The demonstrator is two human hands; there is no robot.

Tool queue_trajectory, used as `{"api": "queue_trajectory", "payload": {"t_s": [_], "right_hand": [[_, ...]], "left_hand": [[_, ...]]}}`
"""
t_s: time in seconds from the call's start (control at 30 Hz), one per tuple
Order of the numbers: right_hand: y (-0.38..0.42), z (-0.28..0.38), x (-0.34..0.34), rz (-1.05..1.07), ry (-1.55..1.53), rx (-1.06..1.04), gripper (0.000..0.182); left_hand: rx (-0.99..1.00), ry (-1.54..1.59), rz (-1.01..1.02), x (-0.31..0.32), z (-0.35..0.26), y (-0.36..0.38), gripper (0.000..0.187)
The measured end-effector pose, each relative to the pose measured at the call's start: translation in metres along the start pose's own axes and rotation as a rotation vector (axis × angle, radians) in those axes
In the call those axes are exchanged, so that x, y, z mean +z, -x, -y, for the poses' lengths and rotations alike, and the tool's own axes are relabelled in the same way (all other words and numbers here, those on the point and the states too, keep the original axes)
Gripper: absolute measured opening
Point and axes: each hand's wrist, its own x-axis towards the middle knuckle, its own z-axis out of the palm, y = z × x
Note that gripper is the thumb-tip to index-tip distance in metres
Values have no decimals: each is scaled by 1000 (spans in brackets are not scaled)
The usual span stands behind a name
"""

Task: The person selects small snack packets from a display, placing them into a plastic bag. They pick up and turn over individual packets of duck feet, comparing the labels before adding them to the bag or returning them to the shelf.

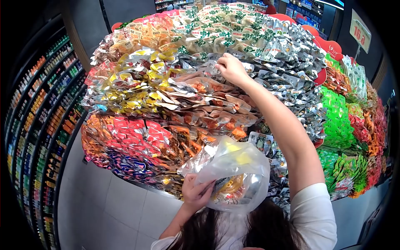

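Plastic bag [255,177] is held by the left hand [195,192] at the near edge of the display [152,190]. Toward the far edge, silver packets [211,67] are apparently sought by the curled right hand [230,68], grip unclear; a secure pinch seems required.

Carrier bag [259,166] before near edge of packet heap [143,89], bagged packets [231,186] inside, left hand [197,192] at its left side, right hand [231,70] farther back over heap's middle, stocked shelves [44,183] left across floor [104,204], more packets [336,116] right, price sign [360,31] behind those.
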Motion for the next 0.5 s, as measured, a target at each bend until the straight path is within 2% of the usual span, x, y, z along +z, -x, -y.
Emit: {"api": "queue_trajectory", "payload": {"t_s": [0.23, 0.3, 0.43, 0.5], "right_hand": [[2, 11, -16, -244, -63, -41, 18], [1, 13, -25, -341, -38, -109, 18], [0, 25, -52, -478, -70, -116, 17], [-2, 29, -71, -532, -188, -118, 19]], "left_hand": [[37, 3, -30, 3, 4, 0, 30], [61, -11, -5, 3, 8, 2, 30], [170, 15, 82, -11, 4, -6, 35], [179, 400, -9, -18, 3, -9, 39]]}}
